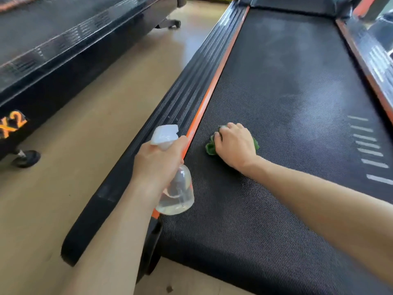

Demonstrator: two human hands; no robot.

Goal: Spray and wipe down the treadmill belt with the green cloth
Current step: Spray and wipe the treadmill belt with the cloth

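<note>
**Cloth down on the belt, bottle held ready**

Cloth [210, 146], green and bunched, lies on the belt [287, 99] at centre frame, close to the orange strip [214, 84] along the belt's left edge. The right hand [235, 143] covers most of it, fingers curled over the wad and pressing it to the ribbed surface; only green edges show either side of the hand. Higher up the frame the belt carries pale hazy patches, perhaps spray or dust; I cannot tell which.

The left hand [158, 161] grips a clear bottle [176, 192] at lower centre, fingers wrapped round the neck below the white nozzle [164, 135]. It hangs over the side rail [148, 145]. Another treadmill [53, 50] stands in the upper left, across bare floor [89, 116].

Risks, as I judge them: the bunched cloth could snag or roll on the textured belt, leaving streaks, and a squeeze now would likely wet the rail, not the belt.
</note>
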